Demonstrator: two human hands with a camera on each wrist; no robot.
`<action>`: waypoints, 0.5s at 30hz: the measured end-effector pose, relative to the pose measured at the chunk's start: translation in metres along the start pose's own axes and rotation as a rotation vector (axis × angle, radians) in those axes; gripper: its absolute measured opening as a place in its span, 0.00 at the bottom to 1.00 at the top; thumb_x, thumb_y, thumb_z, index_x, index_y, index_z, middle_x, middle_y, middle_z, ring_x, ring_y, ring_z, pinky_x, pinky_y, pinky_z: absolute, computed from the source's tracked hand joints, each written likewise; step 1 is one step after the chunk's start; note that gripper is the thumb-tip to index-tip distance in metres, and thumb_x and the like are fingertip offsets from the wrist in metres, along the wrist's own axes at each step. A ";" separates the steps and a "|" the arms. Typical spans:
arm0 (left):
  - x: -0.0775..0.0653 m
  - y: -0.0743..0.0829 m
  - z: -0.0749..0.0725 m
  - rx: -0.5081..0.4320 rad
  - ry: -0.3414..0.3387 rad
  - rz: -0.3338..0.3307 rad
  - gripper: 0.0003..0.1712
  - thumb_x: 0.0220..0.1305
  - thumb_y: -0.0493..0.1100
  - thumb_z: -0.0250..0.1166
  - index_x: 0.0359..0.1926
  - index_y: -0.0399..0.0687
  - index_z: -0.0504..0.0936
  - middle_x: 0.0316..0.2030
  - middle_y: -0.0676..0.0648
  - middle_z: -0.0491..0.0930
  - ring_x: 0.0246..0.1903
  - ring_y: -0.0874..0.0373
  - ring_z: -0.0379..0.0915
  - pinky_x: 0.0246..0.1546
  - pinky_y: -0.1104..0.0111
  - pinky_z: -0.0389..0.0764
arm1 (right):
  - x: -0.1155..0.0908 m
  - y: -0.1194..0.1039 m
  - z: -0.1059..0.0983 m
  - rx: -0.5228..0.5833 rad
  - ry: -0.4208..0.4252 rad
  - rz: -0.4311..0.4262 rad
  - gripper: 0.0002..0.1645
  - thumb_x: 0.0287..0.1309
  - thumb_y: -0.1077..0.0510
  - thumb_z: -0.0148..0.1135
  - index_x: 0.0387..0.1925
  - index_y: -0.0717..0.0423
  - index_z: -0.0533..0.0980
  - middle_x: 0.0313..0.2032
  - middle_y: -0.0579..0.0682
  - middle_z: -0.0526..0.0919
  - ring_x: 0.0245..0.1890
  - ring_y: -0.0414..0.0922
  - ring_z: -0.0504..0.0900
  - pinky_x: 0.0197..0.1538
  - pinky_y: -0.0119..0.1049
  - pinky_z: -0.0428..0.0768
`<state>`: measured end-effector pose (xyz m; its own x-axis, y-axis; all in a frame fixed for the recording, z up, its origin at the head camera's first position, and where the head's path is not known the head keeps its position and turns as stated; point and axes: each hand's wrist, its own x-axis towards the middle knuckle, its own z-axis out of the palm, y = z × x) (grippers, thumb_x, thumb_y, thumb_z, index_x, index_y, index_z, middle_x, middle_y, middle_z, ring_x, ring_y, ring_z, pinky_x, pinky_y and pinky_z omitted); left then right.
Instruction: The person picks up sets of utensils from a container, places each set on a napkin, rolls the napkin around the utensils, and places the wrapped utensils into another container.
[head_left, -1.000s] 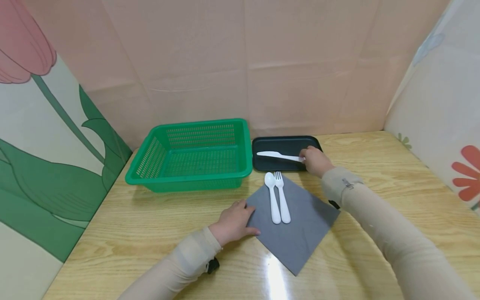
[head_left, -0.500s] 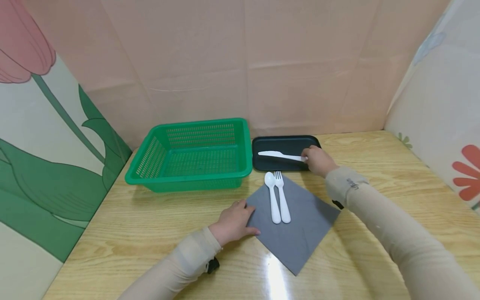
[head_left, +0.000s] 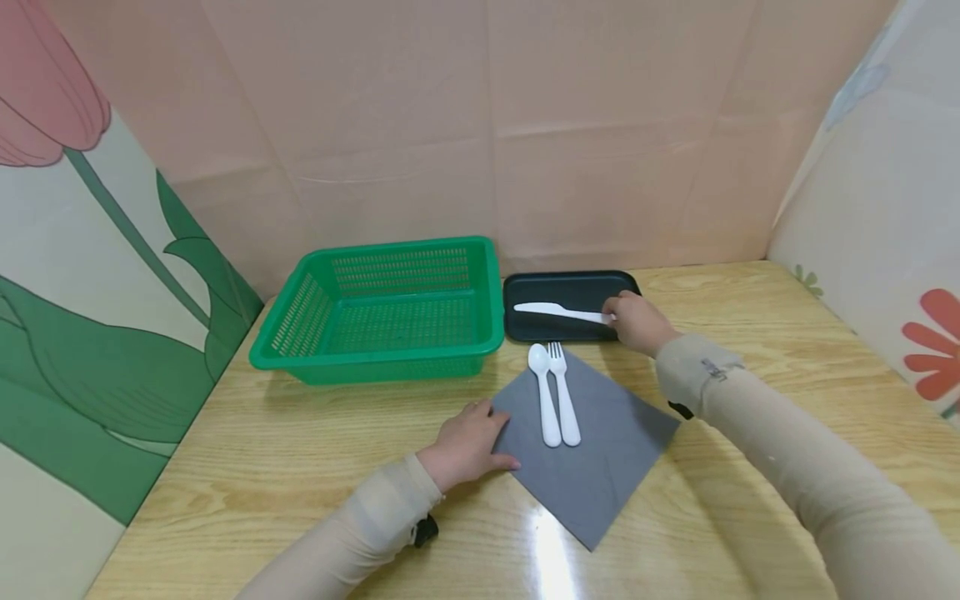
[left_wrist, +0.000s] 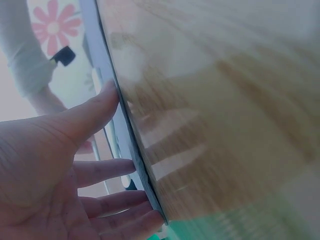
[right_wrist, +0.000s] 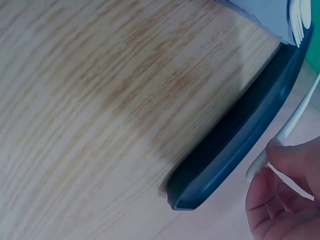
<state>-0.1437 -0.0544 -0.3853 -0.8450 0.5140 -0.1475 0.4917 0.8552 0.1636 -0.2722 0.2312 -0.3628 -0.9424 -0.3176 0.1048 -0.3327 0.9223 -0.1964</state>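
My right hand (head_left: 640, 323) pinches the handle end of a white plastic knife (head_left: 551, 309) over the black tray (head_left: 517, 285); the blade points left. The right wrist view shows thumb and fingertips on the knife handle (right_wrist: 260, 162) above the tray's rim (right_wrist: 240, 145). My left hand (head_left: 467, 443) rests with spread, straight fingers at the left edge of a grey napkin (head_left: 615, 450), as the left wrist view also shows, with thumb (left_wrist: 102, 105) and fingertips on that edge. A white spoon (head_left: 550, 408) and a white fork (head_left: 567, 408) lie side by side on the napkin.
A green plastic basket (head_left: 375, 359) stands left of the tray, its side close to the tray's left end. Behind them rises a pink cloth backdrop (head_left: 487, 133). Wood-grain tabletop (head_left: 300, 475) stretches around the napkin, with printed panels at both sides.
My right hand has shifted slightly right along with its forearm, still pinching the knife over the tray. The left hand, napkin, spoon and fork stay put.
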 end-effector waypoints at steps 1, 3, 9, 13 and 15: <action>0.000 0.000 0.000 -0.003 -0.001 -0.001 0.38 0.54 0.62 0.65 0.60 0.43 0.73 0.56 0.40 0.72 0.56 0.49 0.70 0.50 0.60 0.77 | 0.000 0.000 -0.001 -0.003 -0.002 -0.001 0.10 0.59 0.68 0.56 0.41 0.69 0.77 0.35 0.63 0.77 0.36 0.55 0.77 0.42 0.48 0.77; 0.000 0.000 0.000 -0.001 0.000 0.001 0.38 0.54 0.62 0.65 0.59 0.43 0.73 0.55 0.40 0.72 0.55 0.49 0.71 0.49 0.60 0.78 | 0.000 0.000 -0.001 -0.005 -0.006 -0.002 0.10 0.59 0.68 0.55 0.41 0.69 0.77 0.35 0.63 0.77 0.36 0.55 0.77 0.42 0.48 0.77; 0.000 -0.001 0.000 0.007 0.000 0.000 0.39 0.53 0.62 0.65 0.60 0.44 0.73 0.54 0.41 0.73 0.54 0.50 0.71 0.49 0.61 0.78 | -0.001 0.002 -0.004 0.001 -0.011 0.001 0.10 0.59 0.68 0.55 0.42 0.69 0.77 0.36 0.64 0.77 0.37 0.55 0.77 0.43 0.49 0.77; 0.001 -0.001 0.001 0.011 0.000 0.000 0.39 0.53 0.63 0.65 0.60 0.44 0.72 0.55 0.41 0.72 0.55 0.50 0.71 0.49 0.61 0.78 | -0.002 0.001 -0.006 0.012 -0.022 0.011 0.11 0.60 0.68 0.54 0.43 0.69 0.76 0.37 0.64 0.77 0.37 0.55 0.77 0.43 0.49 0.77; 0.002 -0.001 0.001 0.016 0.003 0.002 0.39 0.53 0.63 0.65 0.60 0.44 0.73 0.55 0.41 0.72 0.55 0.50 0.71 0.49 0.61 0.78 | -0.003 0.000 -0.007 0.022 -0.027 0.018 0.11 0.60 0.68 0.54 0.43 0.69 0.76 0.37 0.64 0.77 0.37 0.55 0.77 0.43 0.49 0.77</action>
<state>-0.1453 -0.0543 -0.3872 -0.8444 0.5159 -0.1443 0.4970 0.8550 0.1485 -0.2689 0.2337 -0.3563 -0.9486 -0.3075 0.0750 -0.3165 0.9229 -0.2191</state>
